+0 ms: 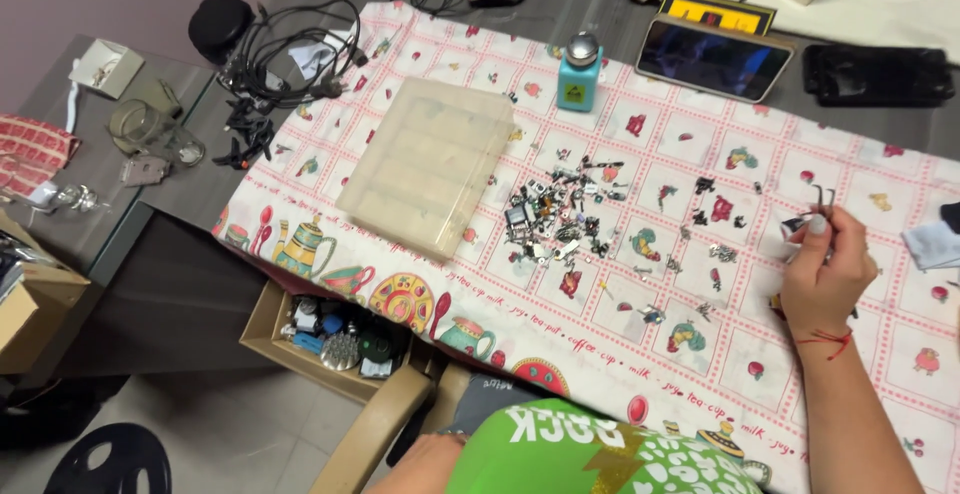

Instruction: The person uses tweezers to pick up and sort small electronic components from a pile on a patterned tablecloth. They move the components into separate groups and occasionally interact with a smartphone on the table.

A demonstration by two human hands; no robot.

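pinching a small dark part [812, 216] in closed fingertips above the patterned tablecloth [700, 354], the right hand [826, 272] works well right of the heap of tiny metal pieces [560, 219] — a slip could lose it among them — left hand unseen, its state unknown.

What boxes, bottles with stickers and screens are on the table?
Phone: far side, propped leaning, dark lit screen.
Yellow-and-black package: flat, just behind the phone.
Teal bottle: far edge of the cloth, metal cap, yellow sticker.
Clear plastic box: shut, flat on the cloth, left of the small parts.
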